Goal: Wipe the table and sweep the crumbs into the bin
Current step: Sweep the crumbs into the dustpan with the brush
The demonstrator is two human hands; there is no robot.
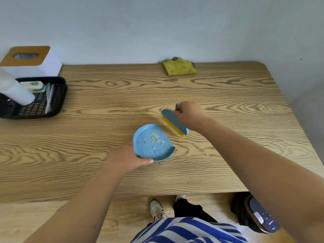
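Right hand (190, 114) grip: fingers curled round the handle of the small blue brush (173, 122), yellow bristles down, just above or touching the worktop (228, 95), cannot tell which. Left hand (129, 157) grip: thumb over the near rim of the blue dustpan (153, 143), fingers under and hidden, so it pinches the rim. Dustpan sits mid-worktop, just left of the brush, a small gap between them.

Crumbs (155, 137) lie in a loose patch inside the pan.

Handling, judged: both tools look like light stiff plastic, pan smooth and shallow, so crumbs will slide if tilted toward the open side. Hold the pan at the closed rim, keep it level.

Orientation: pan's straight open edge faces right and away, toward the brush. Brush long axis runs diagonally, far-left to near-right, roughly parallel to that edge.

Yellow cloth (178, 67) lies folded at the far edge. Bin (259, 214) on the floor, near right.
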